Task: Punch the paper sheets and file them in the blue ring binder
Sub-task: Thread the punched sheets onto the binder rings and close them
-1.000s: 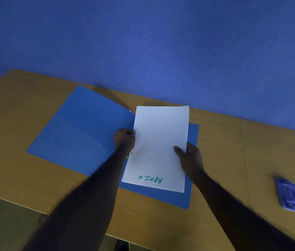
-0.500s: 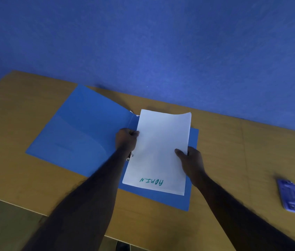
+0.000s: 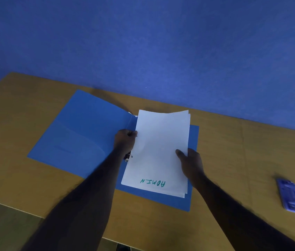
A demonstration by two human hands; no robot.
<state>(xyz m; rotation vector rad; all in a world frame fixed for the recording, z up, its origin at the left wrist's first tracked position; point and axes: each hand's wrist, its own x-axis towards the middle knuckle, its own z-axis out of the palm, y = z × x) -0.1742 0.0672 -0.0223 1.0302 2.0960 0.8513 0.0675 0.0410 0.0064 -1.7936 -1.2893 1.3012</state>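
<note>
1. Head view: the blue ring binder (image 3: 81, 134) lies open and flat on the wooden counter (image 3: 233, 160). Its left cover, which carries a pocket, is spread out towards the left. Its right cover is mostly hidden under the paper.
2. Head view: the paper sheets (image 3: 161, 151) form a white stack over the binder's right half, with the left edge beside the spine. The far end of the stack curves upward, and the sheet edges fan slightly at the right side and the near corner. Green handwriting (image 3: 153, 182) reading "ADMIN" appears upside down near the stack's near edge.
3. Head view: the left hand (image 3: 125, 141) has its fingers curled around the stack's left edge, at about mid-length, and grips the sheets there.
4. Head view: the right hand (image 3: 191, 163) holds the right edge of the stack. The thumb lies on top of the paper and the fingers are out of sight beneath it.
5. Head view: a metal ring (image 3: 128, 157) of the binder shows just beside the left wrist, at the paper's left edge.
6. Head view: a purple punch (image 3: 292, 195) sits on the counter well apart to the right.
7. Head view: a blue wall (image 3: 161, 51) rises behind the counter.
</note>
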